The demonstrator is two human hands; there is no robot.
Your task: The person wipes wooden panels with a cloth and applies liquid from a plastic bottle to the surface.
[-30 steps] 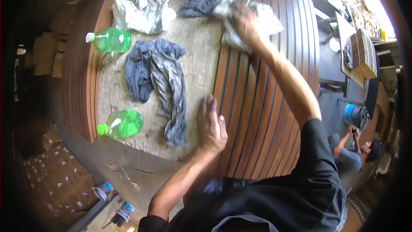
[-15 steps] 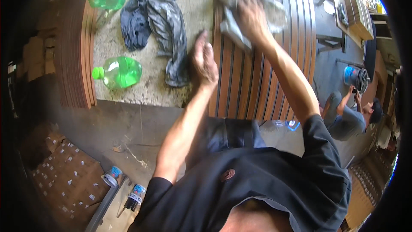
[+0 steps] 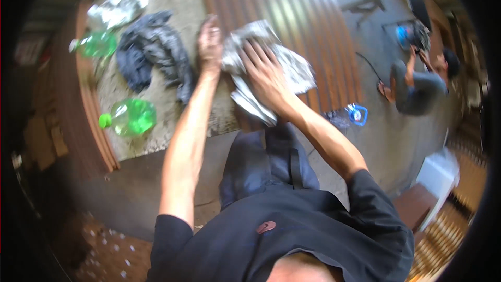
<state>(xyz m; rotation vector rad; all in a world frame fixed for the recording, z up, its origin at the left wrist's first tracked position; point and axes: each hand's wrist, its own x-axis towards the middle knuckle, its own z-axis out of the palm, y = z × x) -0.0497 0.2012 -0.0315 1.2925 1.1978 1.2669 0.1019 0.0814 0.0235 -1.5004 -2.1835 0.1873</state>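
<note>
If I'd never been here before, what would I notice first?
Probably the pale cloth under the person's right hand, on the shiny brown slats in the middle. Next, two bright green bottles at the left of the table. Between them and the left hand lies a crumpled dark cloth.

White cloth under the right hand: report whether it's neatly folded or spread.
The cloth is loosely spread: wrinkled, its uneven edges reach out around the right hand.

Black short-sleeved shirt (image 3: 224, 250), small reddish oval emblem (image 3: 266, 227), dark bluish trousers (image 3: 245, 164)
</note>
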